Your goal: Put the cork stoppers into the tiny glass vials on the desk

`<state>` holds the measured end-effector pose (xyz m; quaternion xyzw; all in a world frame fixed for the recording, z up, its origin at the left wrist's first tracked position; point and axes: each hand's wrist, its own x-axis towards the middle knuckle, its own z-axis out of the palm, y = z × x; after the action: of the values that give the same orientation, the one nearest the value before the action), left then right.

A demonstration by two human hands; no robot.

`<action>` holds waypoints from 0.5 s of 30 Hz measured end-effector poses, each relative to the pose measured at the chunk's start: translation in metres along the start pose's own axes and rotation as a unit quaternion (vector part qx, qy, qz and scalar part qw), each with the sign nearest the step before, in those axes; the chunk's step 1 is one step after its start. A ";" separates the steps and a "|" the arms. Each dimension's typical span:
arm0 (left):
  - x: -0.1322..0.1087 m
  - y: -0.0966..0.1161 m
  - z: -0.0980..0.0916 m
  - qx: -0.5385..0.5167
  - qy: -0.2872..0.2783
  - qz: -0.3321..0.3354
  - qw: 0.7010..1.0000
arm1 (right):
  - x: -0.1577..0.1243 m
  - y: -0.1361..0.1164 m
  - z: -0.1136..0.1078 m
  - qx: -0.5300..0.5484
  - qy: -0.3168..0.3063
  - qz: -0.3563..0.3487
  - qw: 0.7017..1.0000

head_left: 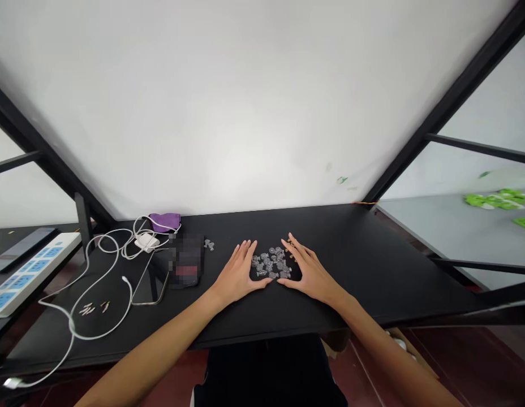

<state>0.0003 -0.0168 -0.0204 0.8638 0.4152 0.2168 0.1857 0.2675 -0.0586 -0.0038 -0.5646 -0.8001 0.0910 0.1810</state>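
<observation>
Pile of clear bits (269,262) looks skittery from here, so nudge gently, left hand (236,273) and right hand (312,275) curved wide either side.

2 hands (236,275) frame clear pieces (268,262), perhaps plastic, on black table (373,260).

The black table (394,265) bears small clear pieces (269,264), a phone (151,282) and white cable (71,325).

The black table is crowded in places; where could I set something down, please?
The widest bare patch lies between the right hand and the right-side frame. A shallower strip separates the left hand from the white wall. Clear plastic pieces crowd the space between the hands; white cable and a smartphone crowd the left.
</observation>
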 end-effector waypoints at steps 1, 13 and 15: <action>0.000 -0.001 0.000 -0.001 0.002 0.001 1.000 | 0.000 0.000 0.000 0.002 -0.001 0.000 1.000; -0.001 -0.002 0.000 0.051 -0.007 0.002 0.999 | 0.000 -0.001 -0.003 0.023 -0.024 0.005 0.999; -0.002 -0.003 0.001 0.058 -0.002 0.005 0.998 | 0.000 -0.002 -0.005 0.032 -0.026 0.010 0.999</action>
<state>-0.0017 -0.0170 -0.0231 0.8756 0.4222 0.1915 0.1356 0.2678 -0.0596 0.0013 -0.5636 -0.7957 0.1329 0.1777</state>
